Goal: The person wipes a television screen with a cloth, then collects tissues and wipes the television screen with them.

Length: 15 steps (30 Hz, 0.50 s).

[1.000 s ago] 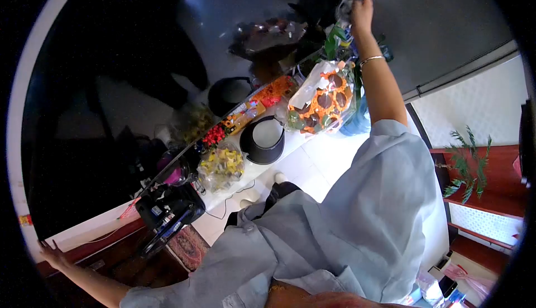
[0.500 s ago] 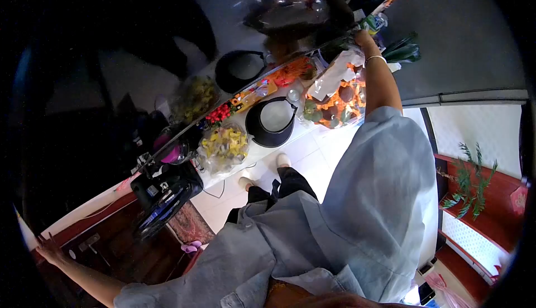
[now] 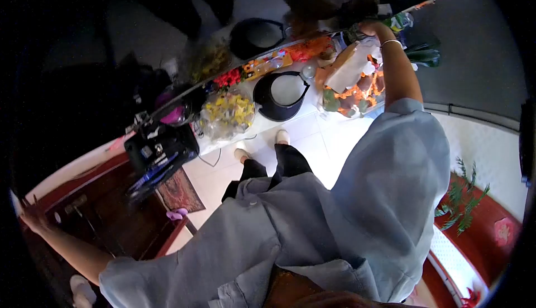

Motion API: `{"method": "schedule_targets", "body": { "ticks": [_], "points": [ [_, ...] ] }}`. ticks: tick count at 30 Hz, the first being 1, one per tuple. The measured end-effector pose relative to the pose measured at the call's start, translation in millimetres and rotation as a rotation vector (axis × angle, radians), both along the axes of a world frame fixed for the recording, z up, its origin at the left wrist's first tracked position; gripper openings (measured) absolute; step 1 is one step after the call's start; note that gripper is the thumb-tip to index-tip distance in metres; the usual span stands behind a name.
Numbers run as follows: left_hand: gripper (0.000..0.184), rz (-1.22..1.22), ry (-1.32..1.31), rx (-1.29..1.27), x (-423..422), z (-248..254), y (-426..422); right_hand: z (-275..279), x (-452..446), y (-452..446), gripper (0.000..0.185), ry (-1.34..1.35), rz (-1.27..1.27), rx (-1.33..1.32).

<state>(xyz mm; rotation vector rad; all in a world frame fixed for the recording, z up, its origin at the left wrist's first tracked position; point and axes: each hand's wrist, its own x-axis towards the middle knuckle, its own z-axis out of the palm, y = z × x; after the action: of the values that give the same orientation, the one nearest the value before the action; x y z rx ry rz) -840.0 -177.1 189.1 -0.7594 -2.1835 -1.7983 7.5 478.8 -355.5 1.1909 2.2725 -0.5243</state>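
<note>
My right hand point(image 3: 375, 29) reaches to the back of a white ledge point(image 3: 262, 130), a light bracelet on its wrist. It is at the upper edge of a plastic bag with orange and brown contents point(image 3: 365, 93); what its fingers do is hard to make out. Beside it lies a green and white packet point(image 3: 401, 22). Far out at the left edge, my left hand point(image 3: 34, 216) is open, fingers spread, close to a red-brown door frame point(image 3: 78, 182); whether it touches the frame cannot be told.
On the ledge are a black round container-like thing point(image 3: 273, 104) with a pale inside, a clear bag of yellow-wrapped pieces point(image 3: 226, 115), red beads point(image 3: 228, 78), and a black device point(image 3: 159, 151). A dark reflective panel point(image 3: 245, 1) stands behind. A leafy plant point(image 3: 463, 199) is at right.
The view has shifted, so the ledge and its things sit slightly differently. My right hand stays at the back of the ledge by the bag; my left hand stays stretched out left.
</note>
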Motion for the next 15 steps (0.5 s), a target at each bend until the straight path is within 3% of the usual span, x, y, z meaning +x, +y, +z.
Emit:
{"method": "schedule_targets", "body": {
  "ticks": [2, 3, 6, 15],
  "points": [
    [0.055, -0.01, 0.134, -0.156, -94, 3, -54, 8, -26, -6, 0.033, -0.004, 0.061, -0.032],
    [0.054, -0.02, 0.085, -0.114, -94, 3, -53, 11, -33, -8, 0.034, -0.005, 0.092, -0.047],
    [0.054, -0.052, -0.016, 0.015, -62, 3, -45, 11, -55, -16, 0.034, 0.009, 0.178, -0.073],
    [0.059, -0.135, -0.085, 0.186, 7, -4, -19, 57, -79, -44, 0.037, -0.063, 0.128, -0.067]
  ]
}}
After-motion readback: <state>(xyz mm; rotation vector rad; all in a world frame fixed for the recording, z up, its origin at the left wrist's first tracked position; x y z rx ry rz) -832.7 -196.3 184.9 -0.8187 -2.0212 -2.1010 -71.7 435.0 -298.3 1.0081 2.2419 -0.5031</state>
